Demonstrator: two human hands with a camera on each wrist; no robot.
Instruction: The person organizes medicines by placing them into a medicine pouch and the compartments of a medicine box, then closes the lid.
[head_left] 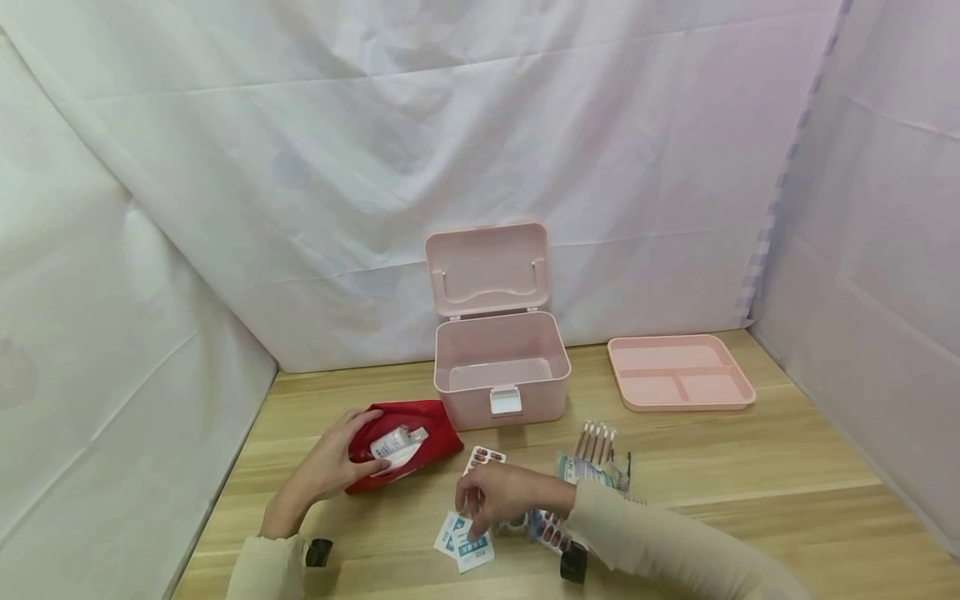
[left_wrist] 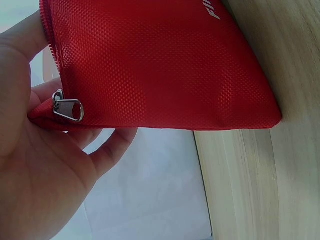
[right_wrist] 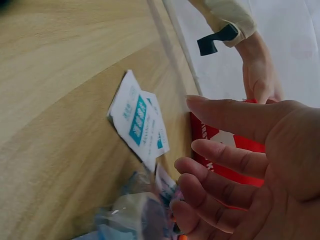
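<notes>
My left hand grips the mouth of a red zippered pouch, thumb on the near side and fingers at the far side. Inside the gaping pouch lie a small white bottle and other white items. The zip pull hangs at the corner beside the palm in the left wrist view. Just above two white-and-blue sachets hovers my right hand, its fingers loosely bent and nothing held in the right wrist view. The sachets lie overlapping on the table there.
A pink box with its lid raised stands behind the pouch. Right of it lies a pink divided tray. Blister packs and brown-stemmed cotton swabs lie around the right forearm. White cloth hangs behind and at the sides.
</notes>
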